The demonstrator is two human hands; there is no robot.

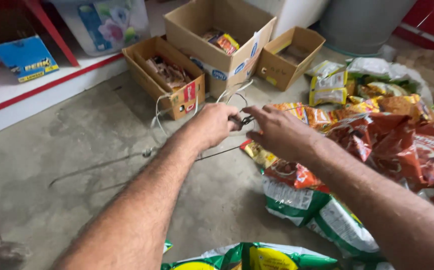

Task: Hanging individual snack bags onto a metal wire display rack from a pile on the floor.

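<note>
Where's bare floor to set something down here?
Free: the concrete floor left of the left hand, bordered by the white step and the small open box. Also a patch between the forearms. Crowded: snack packets pile up right of the right hand; boxes line the back.

wire [222,152] partly hidden (behind hands), forearms cropped

Single view: head-worn camera, looking down and forward from close above the person's own forearms. Near: concrete floor [77,150], arms entering from the bottom edge. Right: heap of snack packets [377,135]. Far: cardboard boxes [217,40] against a white ledge [37,90]. No second view.
</note>
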